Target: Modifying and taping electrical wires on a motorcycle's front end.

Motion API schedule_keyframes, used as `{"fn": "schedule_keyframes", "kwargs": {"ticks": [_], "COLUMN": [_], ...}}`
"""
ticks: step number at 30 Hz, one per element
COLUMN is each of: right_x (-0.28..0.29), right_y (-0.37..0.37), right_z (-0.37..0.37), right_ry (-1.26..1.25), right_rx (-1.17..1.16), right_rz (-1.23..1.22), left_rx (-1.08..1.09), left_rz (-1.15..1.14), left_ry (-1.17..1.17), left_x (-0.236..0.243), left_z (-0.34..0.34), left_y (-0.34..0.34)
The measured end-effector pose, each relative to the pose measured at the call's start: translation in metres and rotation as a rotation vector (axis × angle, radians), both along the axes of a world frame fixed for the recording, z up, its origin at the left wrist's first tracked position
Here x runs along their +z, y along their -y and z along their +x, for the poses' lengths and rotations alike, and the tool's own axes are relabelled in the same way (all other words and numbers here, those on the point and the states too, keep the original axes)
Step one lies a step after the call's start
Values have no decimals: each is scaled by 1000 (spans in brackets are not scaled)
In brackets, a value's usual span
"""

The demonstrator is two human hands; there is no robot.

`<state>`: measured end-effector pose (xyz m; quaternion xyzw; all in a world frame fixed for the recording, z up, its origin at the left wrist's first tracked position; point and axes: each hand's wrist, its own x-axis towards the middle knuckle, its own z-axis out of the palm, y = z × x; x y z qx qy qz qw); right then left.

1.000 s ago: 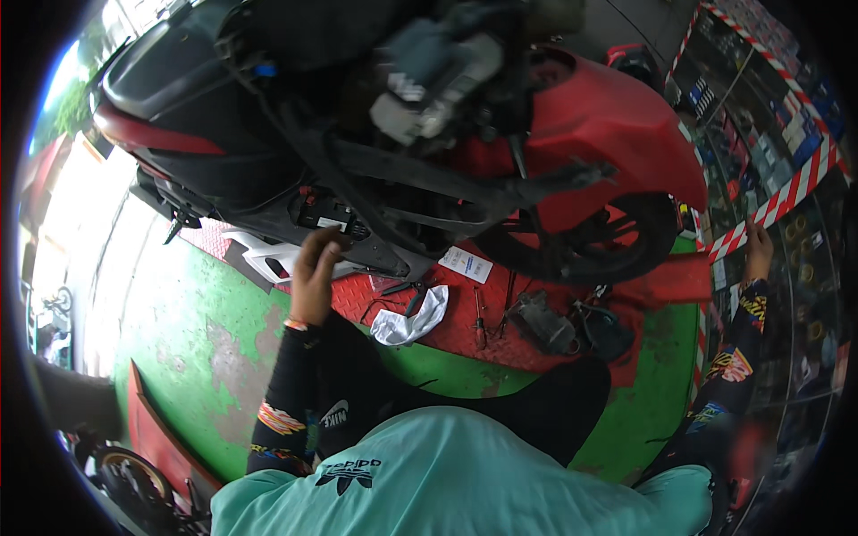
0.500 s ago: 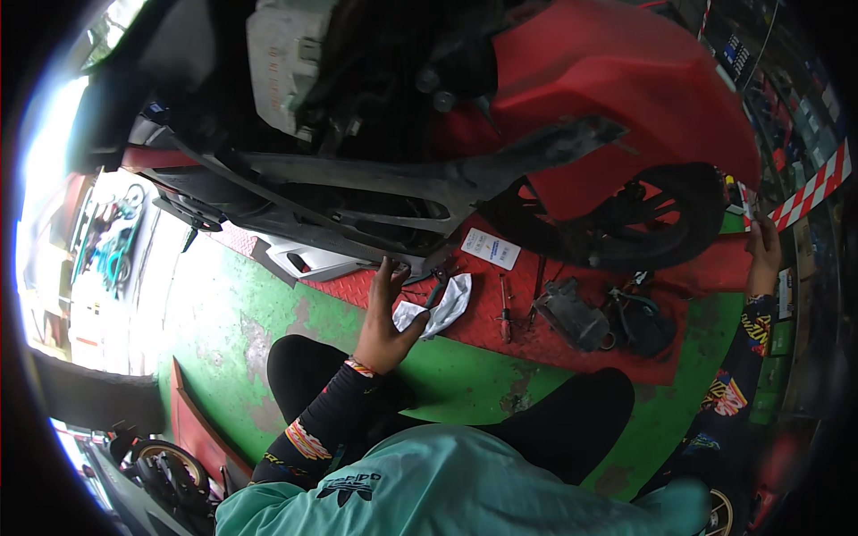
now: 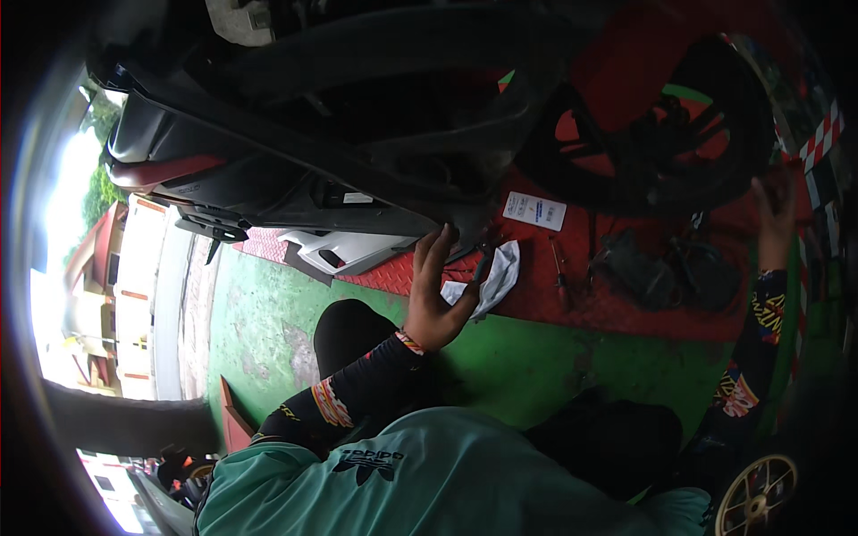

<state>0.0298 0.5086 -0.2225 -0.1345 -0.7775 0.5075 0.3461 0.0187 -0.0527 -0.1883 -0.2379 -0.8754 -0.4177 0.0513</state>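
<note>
My left hand (image 3: 436, 299) is raised at the lower edge of the scooter's dark side panel (image 3: 357, 192), its fingers stretched up and the thumb apart. The fingertips overlap the panel's edge; whether they touch it I cannot tell. Just beyond the thumb, dark-handled pliers (image 3: 483, 266) lie on a white cloth (image 3: 505, 272). At the far right my right hand (image 3: 776, 219) is held up beside the front wheel (image 3: 652, 134), fingers apart and nothing visible in them. A screwdriver (image 3: 560, 277) with a red handle lies between the two hands on the red mat (image 3: 527, 308).
A white printed card (image 3: 534, 211) lies below the wheel. Dark pouch-like items (image 3: 639, 272) rest on the mat's right part. A white-grey fairing panel (image 3: 357, 253) sits under the scooter. Red-and-white striped tape (image 3: 822, 138) stands at the right. My knees border the green floor (image 3: 268, 330).
The view has shifted, so the scooter sits higher and the mat further right. My right hand's fingers have spread apart. The left hand stays by the panel's lower edge.
</note>
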Motion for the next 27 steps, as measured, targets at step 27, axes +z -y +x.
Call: {"fn": "schedule_keyframes", "kwargs": {"ticks": [27], "right_x": [59], "right_y": [213], "right_z": [-16], "right_ry": [-78], "right_rx": [-253], "right_rz": [592], "left_rx": [229], "left_rz": [478], "left_ry": [-57], "left_x": [-186], "left_z": [21], "left_y": [-5]}}
